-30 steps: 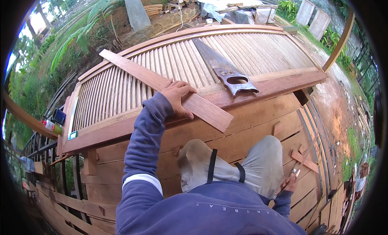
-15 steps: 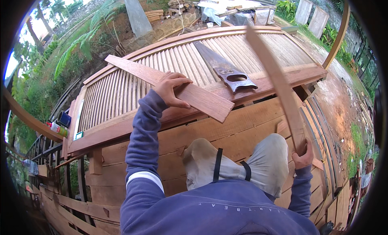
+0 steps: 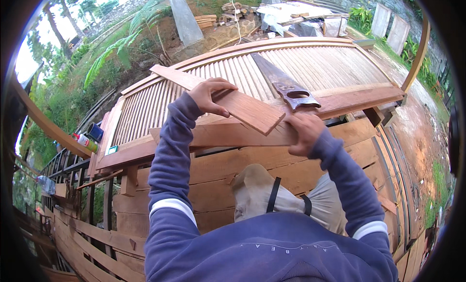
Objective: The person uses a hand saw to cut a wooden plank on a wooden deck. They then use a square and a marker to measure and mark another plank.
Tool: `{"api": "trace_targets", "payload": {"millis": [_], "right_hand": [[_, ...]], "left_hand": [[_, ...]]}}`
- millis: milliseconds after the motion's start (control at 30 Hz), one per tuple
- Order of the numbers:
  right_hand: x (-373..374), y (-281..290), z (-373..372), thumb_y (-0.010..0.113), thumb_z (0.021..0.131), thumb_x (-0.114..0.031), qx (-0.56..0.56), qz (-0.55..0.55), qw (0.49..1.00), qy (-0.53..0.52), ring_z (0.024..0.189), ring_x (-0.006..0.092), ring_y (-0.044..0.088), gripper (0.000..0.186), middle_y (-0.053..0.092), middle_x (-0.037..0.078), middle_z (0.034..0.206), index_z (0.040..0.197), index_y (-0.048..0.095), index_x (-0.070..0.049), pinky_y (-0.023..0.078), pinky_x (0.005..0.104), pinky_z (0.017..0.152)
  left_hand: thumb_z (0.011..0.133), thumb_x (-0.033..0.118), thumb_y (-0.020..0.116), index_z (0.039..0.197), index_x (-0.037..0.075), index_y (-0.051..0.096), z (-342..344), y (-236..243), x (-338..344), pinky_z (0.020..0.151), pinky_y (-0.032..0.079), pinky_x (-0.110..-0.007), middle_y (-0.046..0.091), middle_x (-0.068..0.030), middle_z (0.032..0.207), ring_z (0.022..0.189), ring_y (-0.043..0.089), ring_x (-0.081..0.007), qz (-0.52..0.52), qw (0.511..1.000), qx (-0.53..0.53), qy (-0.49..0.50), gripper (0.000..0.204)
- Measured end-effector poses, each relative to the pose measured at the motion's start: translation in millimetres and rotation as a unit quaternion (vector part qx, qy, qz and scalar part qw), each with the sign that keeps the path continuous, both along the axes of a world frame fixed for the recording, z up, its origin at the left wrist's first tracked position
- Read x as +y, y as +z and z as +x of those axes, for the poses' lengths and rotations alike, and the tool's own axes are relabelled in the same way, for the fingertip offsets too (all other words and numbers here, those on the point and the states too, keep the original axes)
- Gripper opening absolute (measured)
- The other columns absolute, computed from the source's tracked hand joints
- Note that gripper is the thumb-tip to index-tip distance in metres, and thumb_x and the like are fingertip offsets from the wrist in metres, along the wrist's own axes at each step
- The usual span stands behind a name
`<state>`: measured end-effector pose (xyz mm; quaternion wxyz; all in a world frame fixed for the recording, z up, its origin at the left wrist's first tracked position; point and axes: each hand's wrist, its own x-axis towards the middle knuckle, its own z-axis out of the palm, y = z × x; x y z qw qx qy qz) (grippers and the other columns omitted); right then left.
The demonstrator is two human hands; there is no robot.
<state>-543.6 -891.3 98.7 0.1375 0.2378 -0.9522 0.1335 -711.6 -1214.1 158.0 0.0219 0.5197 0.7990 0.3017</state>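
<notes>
My left hand [image 3: 211, 95] is closed over a reddish wooden board [image 3: 255, 112], thumb at its near edge and fingers across its top. That board slants over a louvered wooden panel [image 3: 150, 105]. A second wooden board [image 3: 228, 135] lies crosswise below the first, along the panel's near edge, and my right hand [image 3: 307, 132] grips its right end. Part of this second board is hidden under the first. Just beyond my right hand a handsaw [image 3: 286, 85] with a dark wooden handle rests on the slats, blade pointing away.
A dark blue can [image 3: 95, 131] and a white-and-green bottle [image 3: 85, 142] stand at the panel's left end. Beneath is a plank deck [image 3: 213, 194]. A concrete post [image 3: 186, 20] and a plastic-covered stack [image 3: 310, 20] are at the back. Curved wooden rails flank both sides.
My right hand has swung the second board from upright on the right down across to the left, under the first board. My left hand keeps its hold. The whole view has shifted slightly.
</notes>
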Motion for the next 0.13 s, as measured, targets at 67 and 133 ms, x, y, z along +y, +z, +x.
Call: {"api": "trace_targets", "payload": {"millis": [67,133], "right_hand": [[-16,-9,-32,0.073,0.065,-0.034,-0.005,0.008,1.0,0.015,0.105,0.031,0.058,0.063,0.062,0.014,0.103,0.119,0.059,-0.003,0.043,0.0397,0.094],[-28,-12,-57,0.073,0.067,-0.035,-0.063,0.016,0.998,0.023,0.115,0.029,0.053,0.064,0.06,0.015,0.114,0.123,0.059,-0.007,0.04,0.0387,0.099]], "left_hand": [[0.059,0.047,0.09,0.123,0.005,0.064,0,-1,3,0.101,0.042,-0.038,0.061,-0.013,0.12,0.115,0.056,-0.0295,-0.02,1.0,0.017,0.002,0.081],[0.06,0.049,0.088,0.124,0.006,0.064,-1,-1,-1,0.103,0.041,-0.04,0.061,-0.0131,0.123,0.115,0.055,-0.0307,-0.03,0.999,0.041,0.002,0.081]]}}
